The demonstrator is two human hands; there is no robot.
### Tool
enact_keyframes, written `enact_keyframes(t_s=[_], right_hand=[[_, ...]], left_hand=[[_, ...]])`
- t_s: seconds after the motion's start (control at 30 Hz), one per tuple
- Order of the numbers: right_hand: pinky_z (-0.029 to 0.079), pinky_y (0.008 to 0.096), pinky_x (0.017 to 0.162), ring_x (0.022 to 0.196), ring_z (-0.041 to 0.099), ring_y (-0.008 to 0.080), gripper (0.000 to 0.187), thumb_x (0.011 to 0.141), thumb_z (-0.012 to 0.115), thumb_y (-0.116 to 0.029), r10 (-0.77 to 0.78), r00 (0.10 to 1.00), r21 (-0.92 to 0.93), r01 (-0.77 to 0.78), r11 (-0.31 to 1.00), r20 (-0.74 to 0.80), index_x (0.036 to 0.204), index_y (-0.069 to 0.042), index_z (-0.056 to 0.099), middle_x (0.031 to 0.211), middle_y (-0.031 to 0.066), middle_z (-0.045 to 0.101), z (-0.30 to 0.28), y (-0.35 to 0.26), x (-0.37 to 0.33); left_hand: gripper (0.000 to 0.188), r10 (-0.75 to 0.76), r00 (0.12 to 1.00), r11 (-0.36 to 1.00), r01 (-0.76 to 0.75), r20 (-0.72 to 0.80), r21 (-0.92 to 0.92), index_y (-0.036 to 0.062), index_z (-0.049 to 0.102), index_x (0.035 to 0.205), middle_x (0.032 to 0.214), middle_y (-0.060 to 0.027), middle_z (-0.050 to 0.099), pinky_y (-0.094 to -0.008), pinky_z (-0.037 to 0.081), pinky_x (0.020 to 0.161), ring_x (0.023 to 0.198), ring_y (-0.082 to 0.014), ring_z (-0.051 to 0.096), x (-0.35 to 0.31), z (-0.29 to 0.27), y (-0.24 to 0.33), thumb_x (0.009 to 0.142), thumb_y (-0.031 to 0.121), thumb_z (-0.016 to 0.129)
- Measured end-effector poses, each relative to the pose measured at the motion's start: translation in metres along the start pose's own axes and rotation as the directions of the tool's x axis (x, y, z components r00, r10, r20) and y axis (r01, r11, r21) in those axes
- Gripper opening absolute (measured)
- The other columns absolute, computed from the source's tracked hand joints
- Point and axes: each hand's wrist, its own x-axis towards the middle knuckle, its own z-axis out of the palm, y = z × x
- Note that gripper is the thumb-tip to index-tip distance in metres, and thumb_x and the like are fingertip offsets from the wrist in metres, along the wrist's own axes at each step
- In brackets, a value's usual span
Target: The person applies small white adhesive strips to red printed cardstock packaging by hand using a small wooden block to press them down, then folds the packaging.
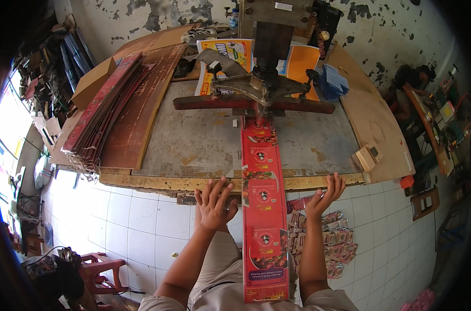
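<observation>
A long red printed strip (264,212), with food pictures on it, runs from beneath a metal press head (264,85) over the table's front edge toward my lap. My left hand (213,201) is left of the strip at the front edge, fingers stretched out and holding nothing. On the other side, my right hand (324,197) is raised by the same edge, its fingers apart and nothing in them. Neither hand touches the strip. The strip's far end is hidden under the press.
Stacked long red strips (103,111) lie on a brown board at the left, beside a cardboard box (93,83). A small wooden block (367,158) sits at the right. Below are printed packs (331,238) on the floor and a red stool (103,272). Another person (414,78) is far right.
</observation>
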Motion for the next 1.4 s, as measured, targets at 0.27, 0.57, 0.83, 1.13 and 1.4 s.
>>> enact_keyframes(t_s=[0.27,0.57,0.83,1.13,1.4], right_hand=[[0.025,0.0682,0.131,0.165,0.028,0.0467,0.052,0.123,0.036,-0.041,0.001,1.0,0.006,-0.001,1.0,0.002,0.156,-0.004,0.054,0.169,0.0167,0.046,0.0,0.0,-0.001],[0.033,0.0585,0.127,0.158,0.04,0.0396,0.055,0.12,0.046,-0.036,0.163,0.975,0.14,-0.185,0.973,0.153,0.164,-0.003,0.048,0.165,0.0172,0.051,-0.038,-0.045,0.004],[0.051,0.0318,0.107,0.12,0.067,0.0121,0.079,0.113,0.063,-0.029,0.194,0.345,0.357,-0.933,-0.034,0.918,0.177,-0.001,0.025,0.14,0.0075,0.068,-0.131,-0.119,-0.021],[0.052,0.0267,0.105,0.115,0.066,0.0084,0.088,0.105,0.061,0.006,0.156,0.347,0.361,-0.93,-0.072,0.925,0.18,-0.003,0.015,0.137,0.0095,0.071,-0.153,-0.169,0.012],[0.05,0.0231,0.1,0.108,0.063,0.0047,0.086,0.104,0.062,0.005,0.176,0.371,0.386,-0.92,-0.062,0.912,0.179,-0.004,0.022,0.13,0.0044,0.07,-0.152,-0.171,0.006]], left_hand=[[0.053,-0.001,1.0,1.0,0.001,0.017,-0.02,0.0214,0.073,0.145,0.16,-0.0035,0.064,-0.0559,0.008,0.137,0.157,-0.0302,0.047,0.0,-0.002,-0.001,0.095,0.036,0.076],[0.053,-0.019,1.0,1.0,0.019,0.025,-0.02,0.0212,0.073,0.146,0.161,-0.0033,0.063,-0.0564,0.008,0.137,0.158,-0.0298,0.045,0.0,-0.002,0.001,0.095,0.035,0.077],[0.057,-0.037,0.997,0.998,0.041,0.065,-0.057,0.0189,0.068,0.149,0.164,-0.0037,0.06,-0.0577,0.01,0.137,0.16,-0.0307,0.043,0.006,-0.008,0.007,0.094,0.032,0.078],[0.055,-0.058,0.995,0.991,0.068,0.087,-0.115,0.0144,0.065,0.15,0.163,-0.0081,0.059,-0.0619,0.012,0.135,0.159,-0.0351,0.044,0.01,-0.013,0.01,0.097,0.028,0.074],[0.058,-0.08,0.989,0.986,0.097,0.121,-0.139,0.0142,0.064,0.152,0.165,-0.0085,0.058,-0.0609,0.013,0.135,0.16,-0.0359,0.042,0.014,-0.023,0.012,0.096,0.026,0.074]])
